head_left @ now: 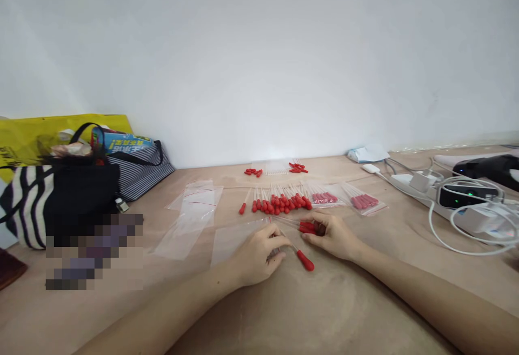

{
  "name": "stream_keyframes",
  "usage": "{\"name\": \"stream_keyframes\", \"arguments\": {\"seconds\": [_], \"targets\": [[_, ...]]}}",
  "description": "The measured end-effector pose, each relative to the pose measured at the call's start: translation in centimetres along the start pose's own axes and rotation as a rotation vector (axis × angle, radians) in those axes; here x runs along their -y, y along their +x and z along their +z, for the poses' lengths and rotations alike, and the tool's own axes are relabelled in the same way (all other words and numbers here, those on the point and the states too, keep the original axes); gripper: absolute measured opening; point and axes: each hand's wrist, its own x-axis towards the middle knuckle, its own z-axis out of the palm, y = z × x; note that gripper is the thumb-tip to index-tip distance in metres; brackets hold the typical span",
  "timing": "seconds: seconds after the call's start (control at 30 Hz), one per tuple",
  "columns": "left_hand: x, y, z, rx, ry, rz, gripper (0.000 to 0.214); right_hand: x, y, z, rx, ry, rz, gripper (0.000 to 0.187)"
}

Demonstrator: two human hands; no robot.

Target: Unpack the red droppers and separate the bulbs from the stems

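Note:
My left hand [263,252] has its thumb and fingers closed around the thin tube of a red-bulbed dropper [306,260], whose bulb points toward me. Fingers of my right hand [330,235] are curled around a bunch of red-bulbed droppers [308,227], their clear tubes pointing left toward the left hand. A clear zip bag [233,239] lies flat, partly under my left hand. Just beyond the hands is a row of loose droppers [279,202], bulbs toward me. To its right, two clear bags hold droppers, one nearer the row [324,197] and one farther right [364,201].
Overlapping clear zip bags [197,209] lie left. By the wall are more red bulbs [253,172] and thin tubes [278,167]. Fabric bags [81,198] stand at far left. A power strip [409,186] with white cables [436,225] and a black device [466,197] occupies the right.

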Motion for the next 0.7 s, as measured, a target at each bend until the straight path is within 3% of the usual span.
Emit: {"name": "stream_keyframes", "arguments": {"seconds": [0.27,0.43,0.57,0.7], "targets": [[-2.0,2.0,0.6,0.111,0.205,0.026,0.025,-0.1,0.1,-0.3,0.055,-0.027,0.056,0.012],[-3.6,4.0,1.5,0.144,0.317,-0.167,0.027,0.2,-0.1,-1.5,0.088,-0.040,0.120,0.024],[-4.6,5.4,1.7,0.149,0.293,-0.377,0.027,0.2,0.0,-2.0,0.221,0.043,0.191,0.017],[-5.3,6.7,1.5,0.188,0.279,-0.499,0.029,-0.2,0.3,-2.8,0.330,0.131,0.268,0.014]]}}
